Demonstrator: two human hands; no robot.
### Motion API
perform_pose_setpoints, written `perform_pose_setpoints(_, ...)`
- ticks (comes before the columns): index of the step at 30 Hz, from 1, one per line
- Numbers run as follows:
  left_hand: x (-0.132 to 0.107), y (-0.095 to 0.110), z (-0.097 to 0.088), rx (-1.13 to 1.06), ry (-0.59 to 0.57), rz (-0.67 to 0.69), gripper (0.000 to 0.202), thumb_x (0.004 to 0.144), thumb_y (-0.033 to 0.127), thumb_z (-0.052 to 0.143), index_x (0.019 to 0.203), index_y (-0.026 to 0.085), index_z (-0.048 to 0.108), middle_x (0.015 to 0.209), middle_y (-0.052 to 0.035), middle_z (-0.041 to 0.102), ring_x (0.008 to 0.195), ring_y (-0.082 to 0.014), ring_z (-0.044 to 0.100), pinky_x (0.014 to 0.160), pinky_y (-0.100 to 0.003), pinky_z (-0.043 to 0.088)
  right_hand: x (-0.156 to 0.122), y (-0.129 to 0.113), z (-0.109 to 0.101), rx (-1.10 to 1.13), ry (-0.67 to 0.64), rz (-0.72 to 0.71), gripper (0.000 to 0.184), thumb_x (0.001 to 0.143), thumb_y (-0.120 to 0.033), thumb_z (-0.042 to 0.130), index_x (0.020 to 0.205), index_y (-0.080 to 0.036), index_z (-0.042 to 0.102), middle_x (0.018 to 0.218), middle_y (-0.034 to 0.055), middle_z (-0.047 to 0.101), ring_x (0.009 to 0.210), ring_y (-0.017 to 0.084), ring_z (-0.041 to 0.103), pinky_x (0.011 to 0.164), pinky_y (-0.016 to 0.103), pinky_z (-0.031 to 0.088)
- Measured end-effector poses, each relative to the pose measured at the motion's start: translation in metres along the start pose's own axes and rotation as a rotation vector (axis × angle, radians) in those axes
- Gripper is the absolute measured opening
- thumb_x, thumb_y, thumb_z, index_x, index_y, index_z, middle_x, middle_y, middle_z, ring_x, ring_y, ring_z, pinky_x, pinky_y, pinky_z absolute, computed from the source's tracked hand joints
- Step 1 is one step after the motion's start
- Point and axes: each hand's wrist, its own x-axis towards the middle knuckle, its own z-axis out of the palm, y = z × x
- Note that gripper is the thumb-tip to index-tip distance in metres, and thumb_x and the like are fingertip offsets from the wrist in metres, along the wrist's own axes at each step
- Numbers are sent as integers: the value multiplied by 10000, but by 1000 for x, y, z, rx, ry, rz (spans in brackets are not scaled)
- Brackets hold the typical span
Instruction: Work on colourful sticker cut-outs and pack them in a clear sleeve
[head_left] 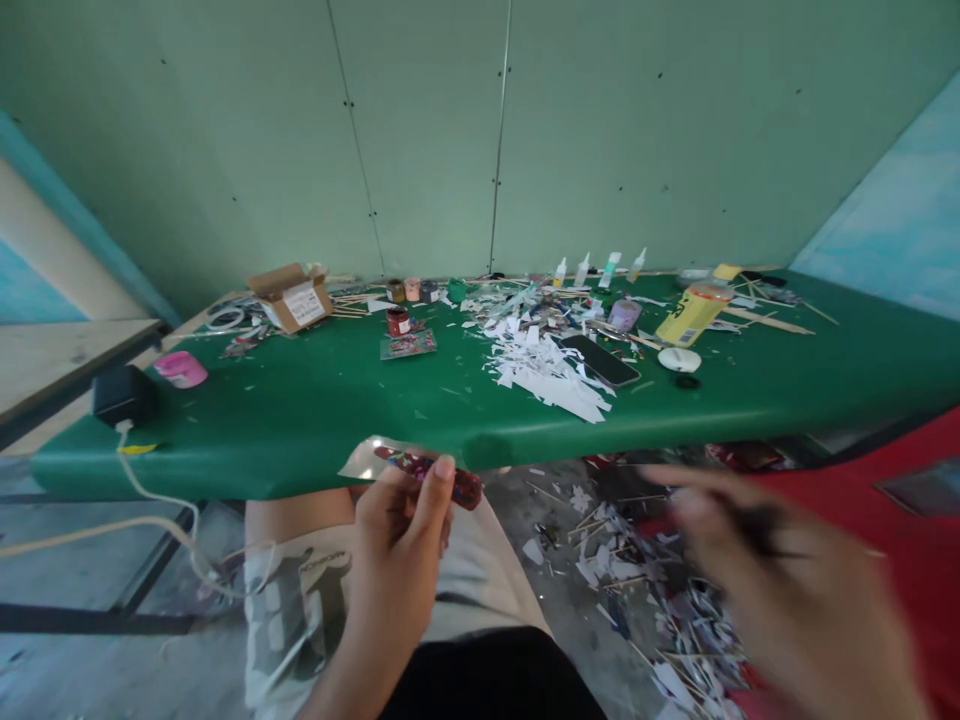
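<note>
My left hand [409, 530] is closed, pinching a dark red flat strip [469, 489] with multicoloured specks between thumb and fingers. A piece of clear plastic film [364, 459] sticks out to the left behind the strip. Both are above my lap, just in front of the table edge. My right hand [780, 570] is off to the right, over the floor and smeared by motion. Something dark shows within its fingers, too blurred to name. An open jar of dark red paint [398, 321] stands on the table beside a small patterned sheet [408, 345].
The green table [315, 410] bears paper scraps [551, 375], a phone [602, 360], a yellow-labelled jar [694, 313], a cardboard box [291, 297], a pink container [181, 369] and a black adapter [122, 395] with a cable. Scraps and sticks [615, 550] litter the floor.
</note>
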Motion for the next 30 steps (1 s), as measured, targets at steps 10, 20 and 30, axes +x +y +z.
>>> perform_pose_setpoints(10, -14, 1, 8, 193, -171, 111, 348, 868, 393, 561, 598, 175, 528, 516, 40, 454, 448, -72, 353, 394, -195, 265, -8, -48, 87, 518, -342, -64, 345, 895, -342, 515, 586, -197, 464, 508, -60, 348, 467, 82, 325, 431, 203, 272)
perform_pose_setpoints(20, 15, 10, 7, -32, 51, 99, 362, 843, 381, 606, 562, 191, 481, 454, 56, 422, 409, -73, 382, 380, -193, 276, -9, -26, 53, 905, 32, 18, 499, 815, -509, 573, 507, -216, 312, 442, -70, 204, 350, 80, 194, 339, 216, 227)
perform_pose_setpoints(30, 2, 16, 5, 53, 24, 115, 349, 818, 393, 638, 591, 188, 470, 467, 74, 401, 366, -51, 392, 379, -197, 284, 19, 34, -8, -427, -73, 317, 114, 723, -385, 605, 761, -279, 625, 542, 56, 584, 442, 249, 530, 442, 312, 317)
